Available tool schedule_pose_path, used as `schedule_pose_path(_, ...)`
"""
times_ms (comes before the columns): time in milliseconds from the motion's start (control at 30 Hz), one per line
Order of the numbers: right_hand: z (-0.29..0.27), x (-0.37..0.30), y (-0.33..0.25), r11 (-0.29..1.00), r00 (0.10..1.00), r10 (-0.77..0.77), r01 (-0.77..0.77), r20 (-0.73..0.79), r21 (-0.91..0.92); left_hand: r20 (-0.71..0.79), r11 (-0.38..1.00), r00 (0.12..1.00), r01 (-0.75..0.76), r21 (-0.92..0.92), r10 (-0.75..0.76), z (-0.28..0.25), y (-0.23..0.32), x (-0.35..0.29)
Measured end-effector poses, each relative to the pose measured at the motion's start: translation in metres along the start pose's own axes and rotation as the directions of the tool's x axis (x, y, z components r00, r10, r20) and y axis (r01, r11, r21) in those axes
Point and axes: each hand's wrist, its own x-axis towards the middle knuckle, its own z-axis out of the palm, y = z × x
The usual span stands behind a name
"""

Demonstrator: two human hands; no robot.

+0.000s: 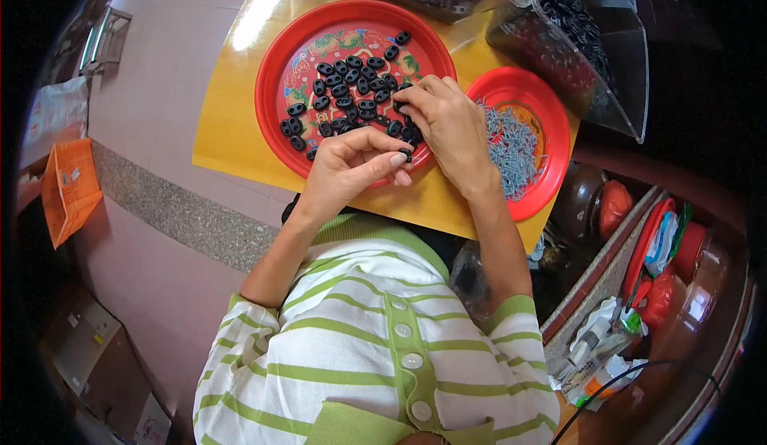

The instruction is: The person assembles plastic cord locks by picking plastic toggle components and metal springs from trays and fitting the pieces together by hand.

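At frame centre, the left hand pinches a small black oval plastic piece in its grip. The right hand touches more black pieces on a large round red plate. A smaller red plate of grey metal springs sits right, on the yellow worktop.

We see bright, even daylight; glare streaks the yellow table at upper left. Fisheye bending curves the edges, and black vignetting rings the frame's corners.
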Motion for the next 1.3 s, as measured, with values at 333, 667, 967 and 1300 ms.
schedule_pose_path(333, -0.001, -0.008, -0.002, 0.998, 0.998, 0.055, -0.055, 0.002, 0.035, 0.0, 0.999, 1.0, -0.006, -0.042, 0.006, 0.001, -0.001, -0.001)
schedule_pose_path(667, -0.018, -0.038, -0.013, 0.083, 0.897, 0.395, -0.248, 0.197, 0.965, -0.222, 0.993, 0.971, -0.1, -0.065, 0.084, 0.015, 0.007, -0.004)
schedule_pose_path(967, -0.024, -0.057, -0.018, -0.011, 0.911, 0.372, -0.185, 0.175, 0.983, -0.213, 0.991, 0.97, -0.129, -0.038, 0.118, 0.027, 0.009, -0.007)
schedule_pose_path(1300, -0.024, -0.064, -0.026, 0.065, 0.911, 0.395, -0.154, 0.116, 0.986, -0.217, 0.989, 0.965, -0.148, 0.008, 0.146, 0.032, 0.007, -0.009)
